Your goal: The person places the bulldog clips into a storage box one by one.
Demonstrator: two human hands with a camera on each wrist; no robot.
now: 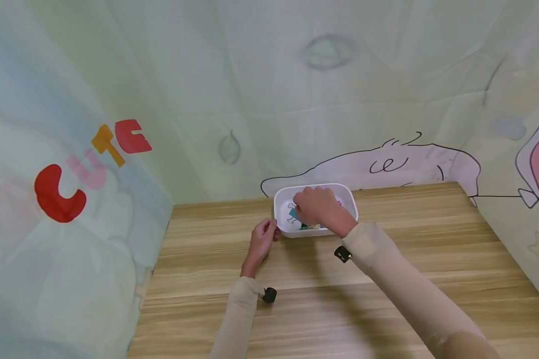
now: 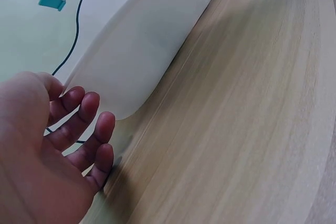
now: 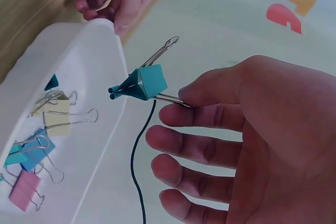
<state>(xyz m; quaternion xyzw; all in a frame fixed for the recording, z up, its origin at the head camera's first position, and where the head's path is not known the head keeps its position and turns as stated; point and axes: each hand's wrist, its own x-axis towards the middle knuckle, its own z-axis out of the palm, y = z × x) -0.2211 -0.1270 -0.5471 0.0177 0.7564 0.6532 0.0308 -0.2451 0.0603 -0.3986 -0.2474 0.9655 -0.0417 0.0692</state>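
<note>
My right hand [image 1: 316, 205] is over the white plastic box [image 1: 351, 202]. Its thumb and index finger pinch one wire handle of a teal binder clip [image 3: 152, 80]; the other fingers are slightly bent and hold nothing. That clip hangs above the box, its jaws closed. At the box's near left corner, my left hand [image 1: 262, 239] pinches the rim between thumb and index finger, the other fingers loosely curled outside. Inside the box lie several binder clips, among them a pale yellow clip [image 3: 56, 119], a blue clip [image 3: 38, 150] and a pink clip [image 3: 24, 190].
The box stands at the back edge of a wood-grain table [image 1: 197, 259]. Behind and to the left hangs a pale printed cloth [image 1: 197, 99] with coloured letters. A small black camera [image 1: 269, 295] is on the left wrist, another black camera [image 1: 343, 254] on the right.
</note>
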